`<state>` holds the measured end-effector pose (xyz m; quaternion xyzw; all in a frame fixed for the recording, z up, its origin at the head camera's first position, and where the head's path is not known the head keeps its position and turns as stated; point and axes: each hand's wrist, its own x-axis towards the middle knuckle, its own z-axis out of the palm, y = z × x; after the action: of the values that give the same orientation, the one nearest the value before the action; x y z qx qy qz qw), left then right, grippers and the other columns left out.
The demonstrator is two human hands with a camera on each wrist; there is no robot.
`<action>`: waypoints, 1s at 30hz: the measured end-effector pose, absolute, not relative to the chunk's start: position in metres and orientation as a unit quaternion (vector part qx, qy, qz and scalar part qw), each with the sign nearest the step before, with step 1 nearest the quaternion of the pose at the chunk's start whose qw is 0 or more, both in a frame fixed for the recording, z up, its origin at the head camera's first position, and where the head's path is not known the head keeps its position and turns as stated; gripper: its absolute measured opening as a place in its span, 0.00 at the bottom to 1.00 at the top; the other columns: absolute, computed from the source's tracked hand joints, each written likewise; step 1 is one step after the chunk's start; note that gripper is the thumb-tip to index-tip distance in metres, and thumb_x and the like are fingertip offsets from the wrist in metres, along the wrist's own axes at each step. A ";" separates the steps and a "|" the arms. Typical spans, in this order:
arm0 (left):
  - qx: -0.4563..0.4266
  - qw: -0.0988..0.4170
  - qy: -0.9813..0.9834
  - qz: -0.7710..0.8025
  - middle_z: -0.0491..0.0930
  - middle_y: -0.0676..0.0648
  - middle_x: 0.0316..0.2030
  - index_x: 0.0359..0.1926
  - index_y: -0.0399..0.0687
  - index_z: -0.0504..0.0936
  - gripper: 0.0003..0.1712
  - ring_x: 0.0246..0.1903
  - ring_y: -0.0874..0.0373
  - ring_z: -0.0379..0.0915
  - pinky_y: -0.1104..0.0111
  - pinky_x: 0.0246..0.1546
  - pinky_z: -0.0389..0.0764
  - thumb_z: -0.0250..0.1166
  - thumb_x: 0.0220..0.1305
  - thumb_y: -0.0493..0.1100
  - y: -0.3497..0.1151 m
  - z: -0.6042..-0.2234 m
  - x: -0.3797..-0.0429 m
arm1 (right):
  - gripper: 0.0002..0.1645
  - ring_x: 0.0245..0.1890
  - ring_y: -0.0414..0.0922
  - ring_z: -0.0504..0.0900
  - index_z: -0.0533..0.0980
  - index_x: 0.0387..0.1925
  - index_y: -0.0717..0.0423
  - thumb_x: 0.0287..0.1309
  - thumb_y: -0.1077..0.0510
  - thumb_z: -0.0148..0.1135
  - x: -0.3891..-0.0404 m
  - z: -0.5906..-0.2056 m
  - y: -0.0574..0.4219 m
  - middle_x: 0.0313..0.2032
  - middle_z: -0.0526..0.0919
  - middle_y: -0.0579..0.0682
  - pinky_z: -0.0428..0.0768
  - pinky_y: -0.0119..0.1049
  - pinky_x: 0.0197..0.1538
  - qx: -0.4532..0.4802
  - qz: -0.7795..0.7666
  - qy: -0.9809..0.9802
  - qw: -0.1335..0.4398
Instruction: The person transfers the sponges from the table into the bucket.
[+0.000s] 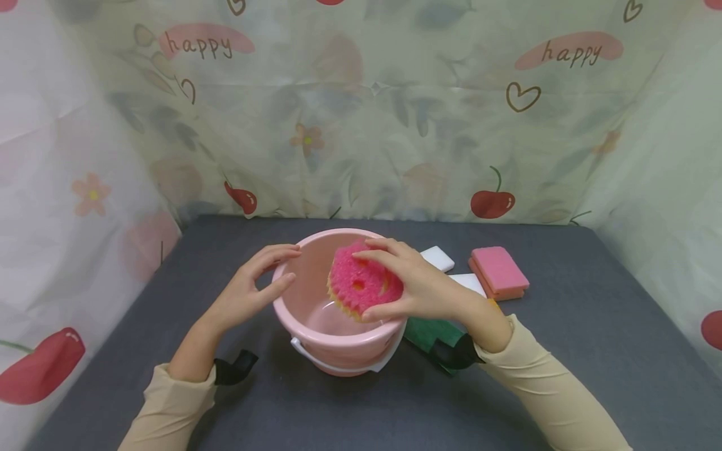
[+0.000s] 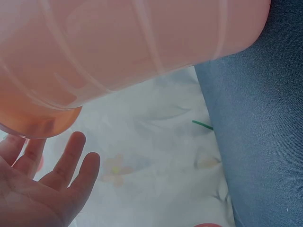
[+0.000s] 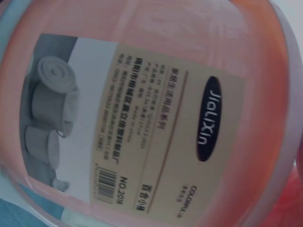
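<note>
A pink bucket (image 1: 307, 282) with a white handle stands upright in the middle of the dark table. Over its mouth, my right hand (image 1: 423, 285) grips a round pink-and-yellow sponge (image 1: 345, 270) with cut-out holes, thumb below and fingers on top. My left hand (image 1: 251, 288) is at the bucket's left rim, fingers spread and nothing held. From the left wrist, the relaxed fingers (image 2: 71, 158) show just beyond the bucket's edge. In the right wrist view, a printed label (image 3: 137, 127) covers much of the bucket's side.
Right of the bucket lies a stack of sponges (image 1: 499, 272), pink over orange. White blocks (image 1: 437, 258) sit between it and the bucket, partly behind my right arm. A dark green item (image 1: 431, 335) lies under that forearm. Patterned cloth (image 1: 372, 125) walls the back and sides.
</note>
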<state>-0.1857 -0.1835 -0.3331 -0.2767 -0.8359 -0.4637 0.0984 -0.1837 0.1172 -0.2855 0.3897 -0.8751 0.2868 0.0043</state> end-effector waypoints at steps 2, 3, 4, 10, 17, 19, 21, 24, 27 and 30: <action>-0.279 0.101 -0.835 -0.464 0.72 0.47 0.59 0.56 0.45 0.75 0.21 0.57 0.72 0.63 0.84 0.56 0.64 0.61 0.60 0.36 -0.183 -0.334 -0.186 | 0.49 0.64 0.47 0.61 0.65 0.64 0.45 0.38 0.42 0.74 -0.184 -0.287 0.116 0.66 0.61 0.48 0.77 0.42 0.53 0.390 0.287 -0.875 0.002; -0.280 0.101 -0.835 -0.463 0.72 0.47 0.59 0.56 0.45 0.75 0.21 0.57 0.72 0.63 0.84 0.56 0.64 0.61 0.60 0.36 -0.183 -0.334 -0.186 | 0.49 0.64 0.47 0.61 0.65 0.64 0.45 0.38 0.42 0.74 -0.185 -0.287 0.116 0.66 0.61 0.48 0.77 0.42 0.54 0.390 0.287 -0.875 0.002; -0.280 0.101 -0.834 -0.464 0.72 0.47 0.59 0.56 0.46 0.75 0.21 0.57 0.72 0.63 0.84 0.56 0.64 0.61 0.60 0.36 -0.183 -0.334 -0.186 | 0.49 0.64 0.47 0.61 0.65 0.64 0.46 0.38 0.42 0.74 -0.185 -0.287 0.115 0.66 0.62 0.48 0.76 0.43 0.54 0.391 0.286 -0.875 0.004; -0.276 0.096 -0.836 -0.464 0.71 0.47 0.59 0.56 0.47 0.75 0.21 0.58 0.70 0.63 0.83 0.56 0.64 0.61 0.61 0.37 -0.184 -0.333 -0.186 | 0.49 0.63 0.46 0.62 0.64 0.64 0.45 0.39 0.41 0.74 -0.185 -0.288 0.112 0.65 0.62 0.47 0.75 0.45 0.55 0.391 0.283 -0.876 0.002; -0.271 0.088 -0.841 -0.460 0.71 0.48 0.60 0.57 0.47 0.74 0.21 0.58 0.65 0.64 0.82 0.57 0.64 0.61 0.61 0.38 -0.184 -0.331 -0.184 | 0.51 0.65 0.47 0.60 0.61 0.66 0.41 0.39 0.40 0.72 -0.185 -0.285 0.111 0.67 0.59 0.49 0.70 0.51 0.59 0.380 0.278 -0.881 -0.034; -0.266 0.083 -0.844 -0.459 0.71 0.48 0.60 0.57 0.48 0.74 0.21 0.59 0.62 0.64 0.81 0.57 0.64 0.61 0.61 0.39 -0.184 -0.331 -0.184 | 0.51 0.66 0.48 0.59 0.61 0.66 0.41 0.40 0.40 0.72 -0.185 -0.285 0.112 0.68 0.58 0.49 0.69 0.52 0.60 0.380 0.276 -0.882 -0.037; -0.262 0.078 -0.846 -0.458 0.70 0.49 0.60 0.57 0.48 0.74 0.22 0.59 0.60 0.64 0.80 0.57 0.65 0.61 0.61 0.39 -0.184 -0.331 -0.184 | 0.50 0.66 0.48 0.59 0.61 0.66 0.40 0.40 0.40 0.72 -0.185 -0.285 0.114 0.68 0.58 0.49 0.70 0.52 0.60 0.379 0.276 -0.883 -0.036; -0.259 0.075 -0.849 -0.454 0.70 0.49 0.61 0.57 0.49 0.74 0.22 0.60 0.59 0.64 0.78 0.58 0.66 0.61 0.62 0.40 -0.184 -0.330 -0.184 | 0.49 0.66 0.47 0.59 0.62 0.65 0.40 0.40 0.41 0.72 -0.185 -0.285 0.116 0.67 0.60 0.48 0.71 0.50 0.60 0.377 0.277 -0.883 -0.033; -0.259 0.074 -0.849 -0.454 0.70 0.49 0.61 0.57 0.49 0.74 0.22 0.60 0.61 0.63 0.77 0.58 0.66 0.61 0.62 0.40 -0.184 -0.330 -0.184 | 0.47 0.66 0.47 0.60 0.64 0.64 0.41 0.41 0.42 0.72 -0.185 -0.284 0.118 0.66 0.62 0.47 0.71 0.50 0.59 0.377 0.279 -0.883 -0.026; -0.261 0.075 -0.848 -0.456 0.70 0.49 0.61 0.57 0.49 0.74 0.22 0.59 0.63 0.63 0.78 0.58 0.65 0.61 0.62 0.40 -0.184 -0.330 -0.184 | 0.43 0.65 0.46 0.61 0.65 0.63 0.43 0.44 0.44 0.72 -0.186 -0.284 0.123 0.65 0.64 0.47 0.71 0.49 0.59 0.382 0.286 -0.878 -0.012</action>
<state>-0.1842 -0.1841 -0.3305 -0.2611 -0.8476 -0.4559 0.0751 -0.1857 0.1226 -0.2841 0.3824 -0.8784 0.2863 -0.0125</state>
